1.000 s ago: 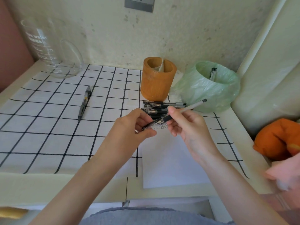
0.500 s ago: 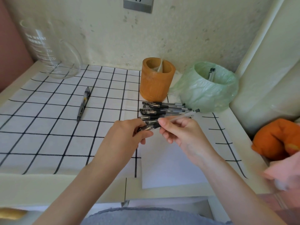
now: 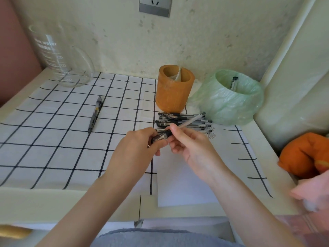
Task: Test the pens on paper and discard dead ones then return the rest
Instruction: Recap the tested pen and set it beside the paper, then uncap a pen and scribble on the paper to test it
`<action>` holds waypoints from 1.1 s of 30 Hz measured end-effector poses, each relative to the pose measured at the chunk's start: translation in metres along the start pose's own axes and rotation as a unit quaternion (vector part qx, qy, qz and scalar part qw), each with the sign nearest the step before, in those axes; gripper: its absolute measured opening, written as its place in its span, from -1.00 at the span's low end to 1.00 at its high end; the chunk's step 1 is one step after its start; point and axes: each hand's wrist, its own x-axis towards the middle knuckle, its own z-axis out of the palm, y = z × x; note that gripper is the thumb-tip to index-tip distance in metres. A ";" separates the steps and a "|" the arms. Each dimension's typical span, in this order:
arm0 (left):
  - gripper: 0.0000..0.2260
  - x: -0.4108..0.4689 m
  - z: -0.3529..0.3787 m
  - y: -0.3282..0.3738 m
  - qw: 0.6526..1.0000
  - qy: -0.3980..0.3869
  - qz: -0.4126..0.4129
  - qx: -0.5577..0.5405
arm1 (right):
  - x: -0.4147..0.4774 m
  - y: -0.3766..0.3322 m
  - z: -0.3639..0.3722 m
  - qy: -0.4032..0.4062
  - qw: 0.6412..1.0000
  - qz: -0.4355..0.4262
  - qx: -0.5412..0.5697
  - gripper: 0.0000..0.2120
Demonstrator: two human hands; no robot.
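Pen (image 3: 190, 121) over paper (image 3: 187, 184), cap end gripped in our left hand (image 3: 140, 148), barrel pinched in our right hand (image 3: 188, 147); an abrupt uncapping tug risks dropping it.

The cream table (image 3: 35, 202) is covered by a white cloth (image 3: 53, 157) crossed with a black grid. The pen holder (image 3: 173, 93) is coloured amber-orange, and the bin liner (image 3: 226, 104) pale translucent green. The paper (image 3: 181, 184) is white. The pens (image 3: 185, 120) are clear-barrelled with black grips; the single pen (image 3: 95, 114) is black, banded with yellow.
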 end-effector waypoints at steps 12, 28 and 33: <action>-0.86 0.005 -0.018 -0.021 0.997 0.016 -0.048 0.064 | 0.020 -0.020 -0.012 0.064 0.998 0.015 0.001 -0.74; -0.64 0.025 -0.037 -0.070 0.957 0.092 -0.136 0.239 | 0.011 -0.021 -0.015 0.040 0.993 0.003 -0.109 -0.79; -0.73 0.026 -0.037 -0.080 0.949 0.124 -0.115 0.266 | 0.009 -0.022 -0.018 0.044 0.991 -0.003 -0.128 -0.79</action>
